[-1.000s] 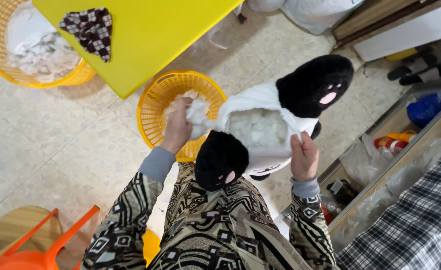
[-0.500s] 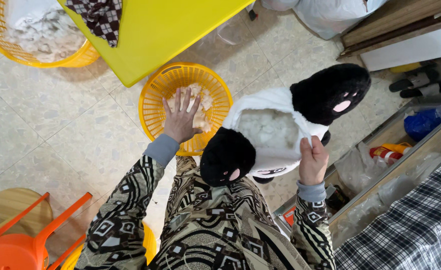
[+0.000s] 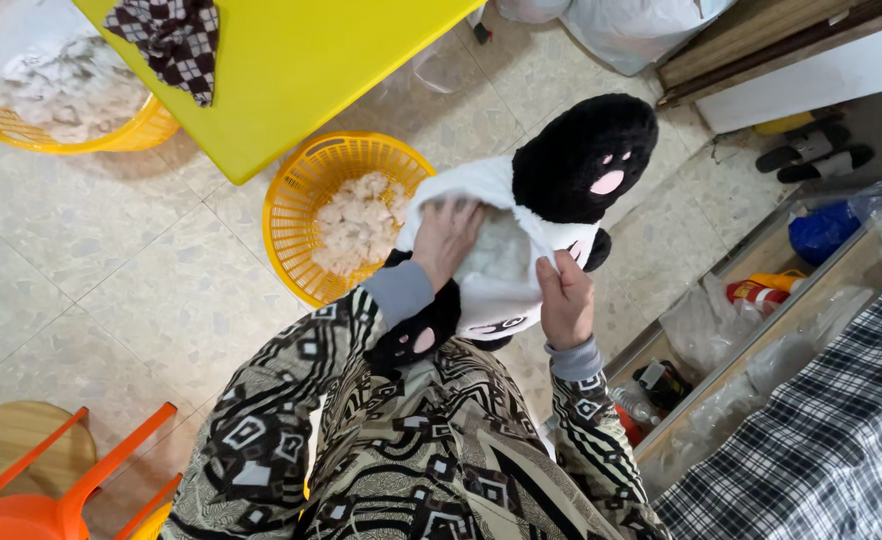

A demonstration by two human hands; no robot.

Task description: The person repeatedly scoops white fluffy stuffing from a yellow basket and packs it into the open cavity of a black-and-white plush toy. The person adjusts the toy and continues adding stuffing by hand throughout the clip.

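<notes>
A black and white plush toy with pink paw pads rests on my lap. My left hand is pressed into the white opening of the toy, fingers bent over the stuffing inside. At the opening's right edge my right hand grips the white fabric. Just left of the toy, a yellow mesh basket on the floor holds clumps of white stuffing.
A yellow table with a checked cloth stands at the top. A second yellow basket of stuffing is top left. An orange chair is bottom left. A shelf with plastic bags and bottles runs along the right.
My left hand left the yellow basket and moved right into the toy's opening. The right hand kept its grip on the fabric.
</notes>
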